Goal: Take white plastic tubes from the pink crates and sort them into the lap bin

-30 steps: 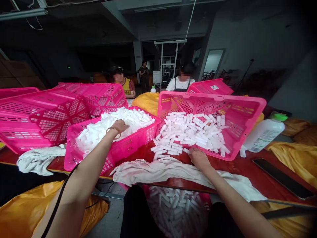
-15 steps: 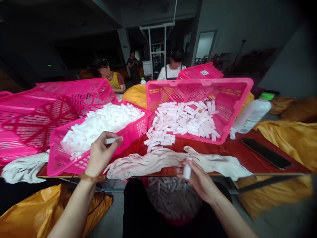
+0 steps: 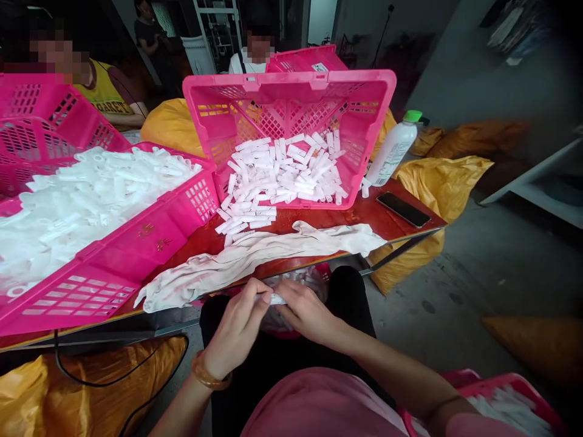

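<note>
My left hand [image 3: 243, 315] and my right hand [image 3: 303, 306] meet above my lap, just in front of the table edge. Their fingers pinch a short white plastic tube [image 3: 277, 299] from either side. Fingers cover most of it, so I cannot tell whether it is one piece or two put together. Glossy white tubes [image 3: 104, 194] fill the pink basket on the left. Further back, a pink basket lying on its side [image 3: 291, 82] holds more white tubes [image 3: 291, 170], some spilling onto the table. Below my hands, partly hidden, is another container with white tubes.
A crumpled white cloth [image 3: 255, 258] stretches along the red table's [image 3: 191, 246] front edge. A green-capped bottle [image 3: 394, 152] and a phone [image 3: 403, 209] are at the right. Yellow sacks [image 3: 428, 182] surround the table. Two people sit opposite; another stands behind.
Both hands, earlier apart and each with a white piece, have come together over my lap. My left hand has left the edge of the left basket. The view has tilted down and turned right.
</note>
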The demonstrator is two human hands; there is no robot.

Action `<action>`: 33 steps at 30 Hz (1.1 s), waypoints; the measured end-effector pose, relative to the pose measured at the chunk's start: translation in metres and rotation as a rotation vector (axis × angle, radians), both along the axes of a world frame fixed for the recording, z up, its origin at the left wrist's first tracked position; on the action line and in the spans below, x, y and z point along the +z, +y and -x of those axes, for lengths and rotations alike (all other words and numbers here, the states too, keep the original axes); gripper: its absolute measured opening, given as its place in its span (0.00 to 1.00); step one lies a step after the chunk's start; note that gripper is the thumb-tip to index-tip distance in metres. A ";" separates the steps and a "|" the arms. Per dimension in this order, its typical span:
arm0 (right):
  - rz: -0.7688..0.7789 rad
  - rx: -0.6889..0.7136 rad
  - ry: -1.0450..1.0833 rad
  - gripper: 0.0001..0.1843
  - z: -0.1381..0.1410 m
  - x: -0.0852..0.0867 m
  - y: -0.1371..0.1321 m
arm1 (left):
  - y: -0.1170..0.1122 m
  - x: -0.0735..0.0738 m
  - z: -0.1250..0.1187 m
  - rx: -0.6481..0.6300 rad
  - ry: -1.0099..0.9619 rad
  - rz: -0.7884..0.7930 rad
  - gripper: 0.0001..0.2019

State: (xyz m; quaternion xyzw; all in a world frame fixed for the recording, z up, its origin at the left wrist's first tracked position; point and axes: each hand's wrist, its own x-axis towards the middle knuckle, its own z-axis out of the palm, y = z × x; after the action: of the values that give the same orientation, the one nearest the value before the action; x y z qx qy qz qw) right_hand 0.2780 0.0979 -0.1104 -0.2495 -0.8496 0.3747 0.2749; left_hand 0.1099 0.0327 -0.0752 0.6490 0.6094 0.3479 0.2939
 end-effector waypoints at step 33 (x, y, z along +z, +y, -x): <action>0.165 0.063 -0.577 0.32 -0.002 -0.072 0.021 | -0.006 0.012 0.132 0.240 0.133 -0.088 0.16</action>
State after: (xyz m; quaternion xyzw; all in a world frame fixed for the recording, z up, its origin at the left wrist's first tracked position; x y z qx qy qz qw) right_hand 0.2796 0.1190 -0.1827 -0.3406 -0.8666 0.3646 -0.0111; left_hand -0.0221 0.0264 -0.0632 0.6054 0.6849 0.3631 0.1803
